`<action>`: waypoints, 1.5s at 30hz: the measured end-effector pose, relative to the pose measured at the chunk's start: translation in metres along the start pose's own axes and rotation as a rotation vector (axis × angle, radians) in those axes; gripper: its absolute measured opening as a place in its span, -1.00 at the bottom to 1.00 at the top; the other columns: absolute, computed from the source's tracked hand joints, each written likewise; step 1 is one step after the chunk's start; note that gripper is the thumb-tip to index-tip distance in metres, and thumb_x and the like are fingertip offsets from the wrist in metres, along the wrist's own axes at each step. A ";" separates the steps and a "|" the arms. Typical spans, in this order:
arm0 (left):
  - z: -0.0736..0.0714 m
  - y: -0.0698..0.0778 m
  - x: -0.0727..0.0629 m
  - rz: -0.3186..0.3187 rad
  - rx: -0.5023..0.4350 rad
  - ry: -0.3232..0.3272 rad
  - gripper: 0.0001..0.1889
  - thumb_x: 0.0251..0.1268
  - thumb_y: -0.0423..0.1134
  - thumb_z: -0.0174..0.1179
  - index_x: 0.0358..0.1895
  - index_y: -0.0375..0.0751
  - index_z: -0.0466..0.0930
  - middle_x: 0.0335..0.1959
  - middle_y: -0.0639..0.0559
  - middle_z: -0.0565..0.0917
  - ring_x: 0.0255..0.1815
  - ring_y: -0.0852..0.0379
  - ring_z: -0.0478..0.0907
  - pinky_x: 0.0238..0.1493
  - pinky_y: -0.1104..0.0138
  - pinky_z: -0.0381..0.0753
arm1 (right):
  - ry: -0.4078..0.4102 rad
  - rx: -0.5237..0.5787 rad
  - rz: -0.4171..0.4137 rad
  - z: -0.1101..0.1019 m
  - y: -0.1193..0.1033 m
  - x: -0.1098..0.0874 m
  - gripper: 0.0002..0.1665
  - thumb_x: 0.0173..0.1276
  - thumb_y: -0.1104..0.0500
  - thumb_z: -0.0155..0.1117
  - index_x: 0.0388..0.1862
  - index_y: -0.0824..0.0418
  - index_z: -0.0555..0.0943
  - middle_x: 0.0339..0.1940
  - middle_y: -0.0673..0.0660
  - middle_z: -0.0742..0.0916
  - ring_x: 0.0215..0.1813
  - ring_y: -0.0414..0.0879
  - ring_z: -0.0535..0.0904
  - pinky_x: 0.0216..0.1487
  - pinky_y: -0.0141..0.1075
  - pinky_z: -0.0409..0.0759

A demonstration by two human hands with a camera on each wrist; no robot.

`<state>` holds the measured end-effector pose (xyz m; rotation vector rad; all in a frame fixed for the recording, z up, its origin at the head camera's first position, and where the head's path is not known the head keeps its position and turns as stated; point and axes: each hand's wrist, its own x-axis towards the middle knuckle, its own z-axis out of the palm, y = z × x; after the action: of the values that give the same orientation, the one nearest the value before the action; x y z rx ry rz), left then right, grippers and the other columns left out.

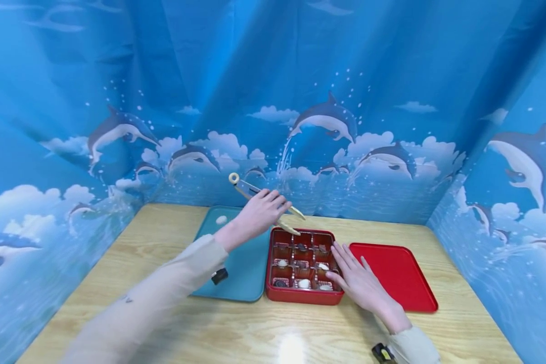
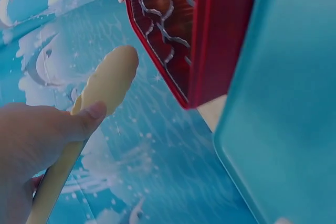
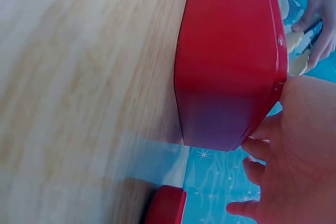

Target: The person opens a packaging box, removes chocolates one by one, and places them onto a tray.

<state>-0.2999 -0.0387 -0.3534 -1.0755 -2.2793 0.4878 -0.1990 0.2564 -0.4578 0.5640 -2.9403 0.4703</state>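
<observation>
My left hand (image 1: 264, 212) grips a pair of tongs (image 2: 110, 80) with cream-coloured ends. Its tips stand parted over the back edge of the red box (image 1: 302, 297), nothing between them. Clear dividers split the box into several compartments, where small dark pieces (image 1: 280, 283) and white pieces (image 1: 304, 284) lie. On the box's right rim rests my right hand (image 1: 361, 283), its fingers extended; in the right wrist view they touch the box's upper edge. A white piece (image 1: 221, 220) lies on the teal tray (image 1: 241, 273), below and left of my left hand.
Right of the box a red lid-like tray (image 1: 391, 273) lies on the wooden table (image 1: 236, 328). Behind the table and along its sides hangs a blue dolphin-print curtain (image 1: 255, 76). The teal tray stands close against the box's left side.
</observation>
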 end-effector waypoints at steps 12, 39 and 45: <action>-0.002 0.017 0.033 0.118 0.098 -0.117 -0.65 0.44 -0.10 0.26 0.24 0.10 0.63 0.14 0.16 0.67 0.19 0.11 0.50 0.22 0.25 0.44 | 0.007 -0.027 -0.005 -0.001 0.000 0.002 -0.09 0.54 -0.24 0.08 0.63 0.26 0.15 0.64 0.24 0.22 0.64 0.24 0.03 0.48 0.36 0.05; -0.001 0.059 0.069 0.286 0.287 -0.357 -0.74 0.52 -0.09 0.15 0.13 0.31 0.71 0.20 0.36 0.62 0.28 0.22 0.40 0.33 0.29 0.29 | -0.007 0.000 0.013 -0.001 -0.002 -0.001 -0.09 0.55 -0.26 0.05 0.63 0.27 0.14 0.66 0.21 0.18 0.64 0.25 0.02 0.48 0.37 0.04; 0.004 0.063 0.068 0.311 0.278 -0.349 -0.75 0.52 -0.13 0.15 0.11 0.28 0.72 0.20 0.34 0.62 0.29 0.21 0.40 0.35 0.26 0.28 | -0.003 -0.007 0.009 -0.001 -0.001 0.000 -0.09 0.56 -0.25 0.05 0.63 0.26 0.14 0.66 0.21 0.18 0.64 0.25 0.02 0.48 0.36 0.05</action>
<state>-0.3014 0.0525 -0.3677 -1.2835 -2.2428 1.1623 -0.1981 0.2557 -0.4568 0.5512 -2.9473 0.4609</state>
